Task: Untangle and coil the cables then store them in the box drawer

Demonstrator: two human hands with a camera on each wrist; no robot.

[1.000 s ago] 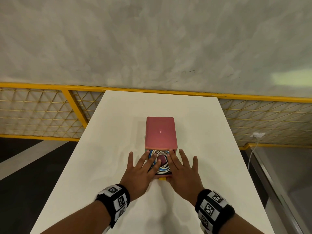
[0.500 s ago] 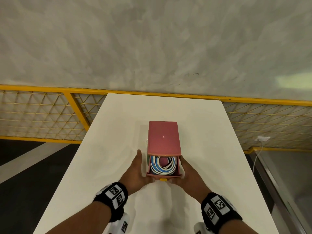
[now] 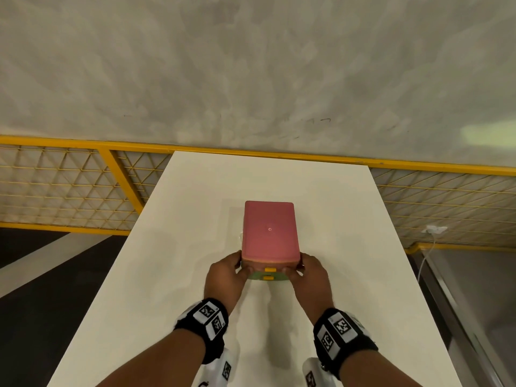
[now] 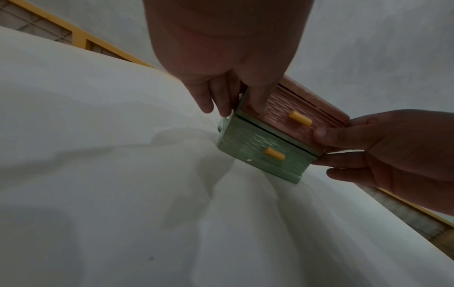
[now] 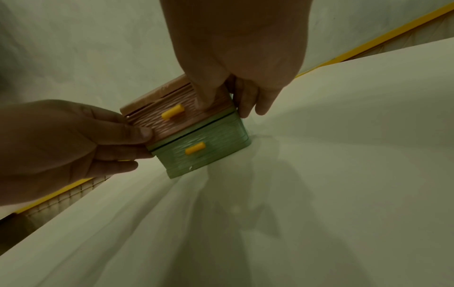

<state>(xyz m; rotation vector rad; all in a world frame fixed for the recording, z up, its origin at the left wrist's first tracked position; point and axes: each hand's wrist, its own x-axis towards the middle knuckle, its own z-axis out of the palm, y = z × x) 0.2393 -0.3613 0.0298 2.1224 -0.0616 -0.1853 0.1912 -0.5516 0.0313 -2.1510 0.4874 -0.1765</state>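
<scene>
Gripping the box from both sides, your left hand and right hand each put a thumb on the pink top drawer front while the other fingers curl along the box's side walls. That pink drawer sits pushed in, nearly flush, with its yellow handle between your thumbs; the green lower drawer is also shut, its own yellow handle just beneath. No cables show in any view. The box stands upright on the white table, about midway between the left and right edges, with bare surface on every side: a wide strip toward you under your wrists, and open tabletop beyond the box up to the far edge. Past that edge runs a yellow railing with mesh panels, then a grey wall. Off the table's right side, a white plug with its cord hangs against the mesh.
</scene>
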